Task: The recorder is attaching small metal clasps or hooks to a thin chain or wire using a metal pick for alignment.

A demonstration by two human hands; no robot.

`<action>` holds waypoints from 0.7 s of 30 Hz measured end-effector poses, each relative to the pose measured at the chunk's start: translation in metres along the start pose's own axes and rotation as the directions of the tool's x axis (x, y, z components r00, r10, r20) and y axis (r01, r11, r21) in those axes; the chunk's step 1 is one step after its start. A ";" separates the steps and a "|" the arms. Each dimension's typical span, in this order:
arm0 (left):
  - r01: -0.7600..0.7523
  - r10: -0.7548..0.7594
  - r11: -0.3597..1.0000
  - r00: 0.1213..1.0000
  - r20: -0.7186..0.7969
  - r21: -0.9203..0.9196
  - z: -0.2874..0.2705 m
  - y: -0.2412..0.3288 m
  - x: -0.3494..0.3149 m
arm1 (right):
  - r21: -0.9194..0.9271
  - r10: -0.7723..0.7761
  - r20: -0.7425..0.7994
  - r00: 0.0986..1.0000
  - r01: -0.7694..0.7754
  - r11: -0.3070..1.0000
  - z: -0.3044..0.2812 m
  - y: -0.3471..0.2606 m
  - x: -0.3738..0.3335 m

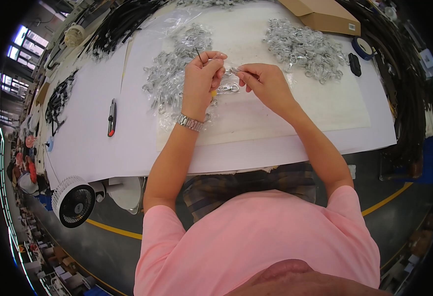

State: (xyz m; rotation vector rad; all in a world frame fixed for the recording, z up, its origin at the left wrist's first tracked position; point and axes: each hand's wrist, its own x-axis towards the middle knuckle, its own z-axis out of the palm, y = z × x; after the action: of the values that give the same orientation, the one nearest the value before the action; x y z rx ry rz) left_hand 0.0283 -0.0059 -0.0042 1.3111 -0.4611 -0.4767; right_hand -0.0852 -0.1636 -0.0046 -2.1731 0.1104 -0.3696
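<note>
My left hand (pixel 204 76) is closed over the white sheet, fingers curled. A thin dark rod (pixel 198 51) sticks out above it, and a bit of yellow (pixel 213 93) shows below; they look like one slim tool. Close beside it, my right hand (pixel 266 84) pinches a small shiny metal clasp (pixel 234 70) between thumb and fingers. Whether the left fingertips touch this piece is hard to make out. Just below the hands lies another metal clasp (pixel 231 89). A pile of silvery clasps with clear plastic (pixel 169 74) spreads under and left of my left hand.
A second pile of clasps (pixel 305 52) lies at the right, near a cardboard box (pixel 325 17), a tape roll (pixel 363 48) and a black object (pixel 354 64). At left are a box cutter (pixel 112 118) and black straps (pixel 58 101). A fan (pixel 76 202) stands by the table's front edge.
</note>
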 end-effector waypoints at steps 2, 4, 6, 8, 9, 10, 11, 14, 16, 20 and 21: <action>-0.007 0.003 0.988 1.000 -0.026 -0.157 -0.013 0.000 0.004 | 0.177 -0.017 -0.042 0.999 0.024 0.984 0.001 0.001 0.001; -0.013 -0.003 0.993 0.991 -0.135 -0.120 -0.017 0.003 0.004 | 0.285 0.028 -0.003 1.000 -0.026 0.958 -0.003 -0.003 0.002; 0.016 -0.015 1.000 0.996 -0.092 0.012 -0.013 0.005 0.006 | 0.389 0.066 0.039 0.997 -0.076 0.918 -0.006 -0.002 0.003; 0.038 -0.031 0.989 0.998 -0.050 0.145 -0.012 0.012 0.005 | 0.464 0.048 0.098 0.994 -0.088 0.882 -0.012 0.006 0.006; 0.026 -0.048 0.950 0.997 0.065 0.310 -0.014 0.017 0.004 | 0.464 0.049 0.095 0.994 -0.088 0.881 -0.012 0.008 0.007; -0.007 -0.084 0.885 0.981 0.175 0.465 -0.015 0.020 0.002 | 0.465 0.061 0.093 0.994 -0.098 0.880 -0.012 0.011 0.008; -0.009 -0.084 0.885 0.980 0.179 0.465 -0.015 0.021 0.001 | 0.467 0.075 0.091 0.993 -0.109 0.878 -0.013 0.012 0.009; -0.082 -0.059 0.935 0.924 0.379 0.345 -0.014 0.019 -0.004 | 0.425 0.098 0.056 0.994 -0.113 0.898 -0.012 0.011 0.010; -0.138 -0.067 0.877 0.913 0.401 0.461 -0.007 0.016 -0.008 | 0.434 0.094 0.043 0.995 -0.103 0.895 -0.009 0.015 0.009; -0.087 -0.076 0.908 0.928 0.365 0.411 0.007 0.012 -0.008 | 0.405 0.128 -0.070 0.989 -0.089 0.910 -0.003 0.013 0.006; -0.093 -0.060 0.899 0.941 0.332 0.427 0.011 0.011 -0.010 | 0.406 0.129 -0.069 0.989 -0.090 0.910 -0.003 0.012 0.006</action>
State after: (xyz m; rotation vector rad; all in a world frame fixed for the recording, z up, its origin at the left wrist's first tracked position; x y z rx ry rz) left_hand 0.0151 -0.0065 0.0087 1.6640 -0.9083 -0.6109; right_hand -0.0798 -0.1743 -0.0113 -1.7341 0.1914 -0.3932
